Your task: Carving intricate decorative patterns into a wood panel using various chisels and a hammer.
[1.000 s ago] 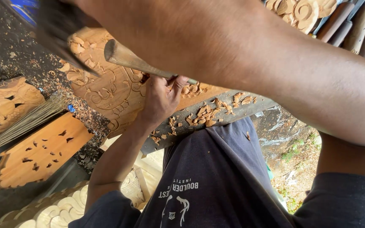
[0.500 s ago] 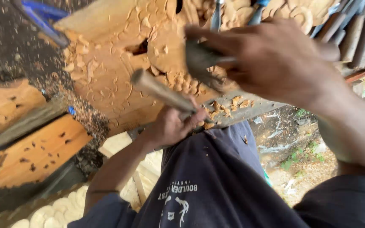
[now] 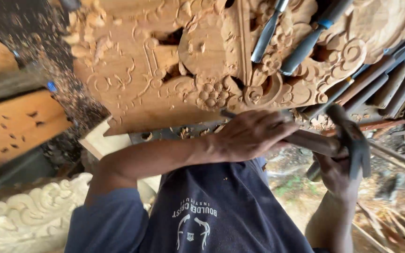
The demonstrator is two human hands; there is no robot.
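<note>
Wood fills our view: a large carved panel (image 3: 174,70) with flowers, scrolls and a grape cluster lies before us, several chisels (image 3: 301,47) resting on its far right part. Our left hand (image 3: 254,136) is closed around a chisel handle (image 3: 315,143) at the panel's near edge. Our right hand (image 3: 336,175) grips a dark hammer (image 3: 352,140), its head just beside the chisel handle. Wood chips dot the ledge. A pale carved scroll piece (image 3: 29,218) sits lower left.
</note>
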